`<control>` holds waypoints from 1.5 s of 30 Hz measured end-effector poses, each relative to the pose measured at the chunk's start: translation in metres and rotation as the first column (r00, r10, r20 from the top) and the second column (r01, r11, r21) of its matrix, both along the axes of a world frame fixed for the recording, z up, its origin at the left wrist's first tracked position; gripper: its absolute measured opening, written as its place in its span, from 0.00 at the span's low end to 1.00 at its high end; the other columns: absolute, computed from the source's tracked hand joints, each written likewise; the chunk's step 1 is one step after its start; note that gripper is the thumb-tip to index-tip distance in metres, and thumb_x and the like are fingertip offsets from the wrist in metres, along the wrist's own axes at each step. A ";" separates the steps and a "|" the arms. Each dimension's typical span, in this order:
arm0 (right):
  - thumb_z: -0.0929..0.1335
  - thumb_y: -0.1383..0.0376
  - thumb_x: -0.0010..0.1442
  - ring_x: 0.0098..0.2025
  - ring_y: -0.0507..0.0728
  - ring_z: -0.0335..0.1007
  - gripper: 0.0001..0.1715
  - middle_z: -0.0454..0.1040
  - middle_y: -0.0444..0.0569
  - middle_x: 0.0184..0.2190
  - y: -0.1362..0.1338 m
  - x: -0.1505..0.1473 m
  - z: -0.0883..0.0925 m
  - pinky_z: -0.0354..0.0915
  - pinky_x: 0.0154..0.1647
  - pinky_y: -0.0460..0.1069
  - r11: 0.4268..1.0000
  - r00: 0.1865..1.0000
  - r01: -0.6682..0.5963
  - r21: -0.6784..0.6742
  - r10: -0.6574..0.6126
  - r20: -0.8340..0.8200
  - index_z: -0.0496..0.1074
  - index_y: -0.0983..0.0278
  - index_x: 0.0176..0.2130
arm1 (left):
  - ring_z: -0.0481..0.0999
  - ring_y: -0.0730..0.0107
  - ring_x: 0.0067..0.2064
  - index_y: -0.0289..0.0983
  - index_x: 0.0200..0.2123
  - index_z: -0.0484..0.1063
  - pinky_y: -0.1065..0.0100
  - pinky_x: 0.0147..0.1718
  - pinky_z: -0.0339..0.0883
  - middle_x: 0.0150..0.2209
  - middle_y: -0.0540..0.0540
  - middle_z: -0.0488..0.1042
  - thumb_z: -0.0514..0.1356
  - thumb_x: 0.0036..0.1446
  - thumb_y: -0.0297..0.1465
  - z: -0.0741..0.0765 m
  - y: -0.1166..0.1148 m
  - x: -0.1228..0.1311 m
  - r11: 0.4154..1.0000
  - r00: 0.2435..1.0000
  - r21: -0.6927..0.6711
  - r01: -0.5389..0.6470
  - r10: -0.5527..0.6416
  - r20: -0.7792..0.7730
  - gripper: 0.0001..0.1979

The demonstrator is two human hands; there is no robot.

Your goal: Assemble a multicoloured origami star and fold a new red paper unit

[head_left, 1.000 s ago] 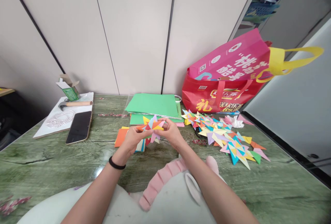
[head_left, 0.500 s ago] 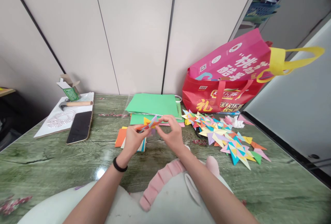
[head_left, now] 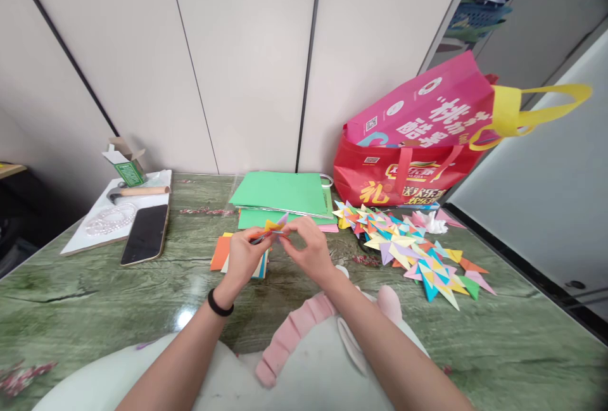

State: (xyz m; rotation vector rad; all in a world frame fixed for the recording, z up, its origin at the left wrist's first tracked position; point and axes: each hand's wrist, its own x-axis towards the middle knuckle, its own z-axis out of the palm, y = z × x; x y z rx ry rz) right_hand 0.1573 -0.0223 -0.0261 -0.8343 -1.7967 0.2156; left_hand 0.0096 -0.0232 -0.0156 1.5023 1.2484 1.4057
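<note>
Left hand [head_left: 242,256]: we pinch a paper star [head_left: 273,225]
Right hand [head_left: 311,249]: pinching it too
Star pile [head_left: 396,241]: right of our grip

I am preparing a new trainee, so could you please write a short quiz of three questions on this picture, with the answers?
1. True or false: the left hand holds folded paper.
2. What lies on the white board? A) the red bag B) the hammer C) the green sheets
3. Fill in: the black band is worn on the person's own ____ side.

Key: 1. True; 2. B; 3. left
</note>
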 end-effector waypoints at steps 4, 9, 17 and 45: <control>0.64 0.72 0.54 0.38 0.56 0.64 0.07 0.70 0.47 0.32 0.000 0.000 0.002 0.61 0.40 0.53 0.999 1.000 0.017 0.033 -0.017 0.002 0.68 0.60 0.32 | 0.67 0.71 0.24 0.35 0.19 0.76 0.72 0.25 0.59 0.19 0.50 0.72 0.66 0.38 0.30 0.001 -0.001 0.000 1.000 0.999 0.017 -0.007 0.008 -0.053 0.04; 0.65 0.71 0.54 0.39 0.56 0.64 0.07 0.70 0.47 0.33 -0.001 -0.001 0.004 0.61 0.42 0.54 0.994 0.998 0.061 0.094 -0.062 0.006 0.69 0.59 0.31 | 0.68 0.71 0.24 0.36 0.19 0.76 0.72 0.25 0.59 0.20 0.51 0.73 0.66 0.38 0.31 0.002 -0.002 0.001 0.999 0.995 0.049 -0.013 0.018 -0.095 0.04; 0.66 0.69 0.54 0.39 0.57 0.63 0.06 0.74 0.47 0.33 -0.001 0.000 0.002 0.59 0.41 0.55 0.994 0.993 0.060 0.087 -0.069 0.098 0.69 0.61 0.35 | 0.70 0.70 0.26 0.35 0.21 0.75 0.72 0.26 0.62 0.21 0.50 0.75 0.64 0.40 0.31 -0.003 0.001 0.000 0.995 0.994 0.103 0.014 -0.002 -0.113 0.05; 0.65 0.69 0.58 0.38 0.57 0.63 0.03 0.72 0.47 0.29 0.000 -0.002 0.001 0.59 0.41 0.55 0.998 0.998 0.064 0.027 -0.064 -0.027 0.68 0.60 0.32 | 0.72 0.69 0.26 0.33 0.23 0.77 0.71 0.28 0.65 0.23 0.48 0.76 0.61 0.42 0.29 -0.008 0.003 -0.002 0.998 0.996 0.001 0.062 -0.061 -0.065 0.06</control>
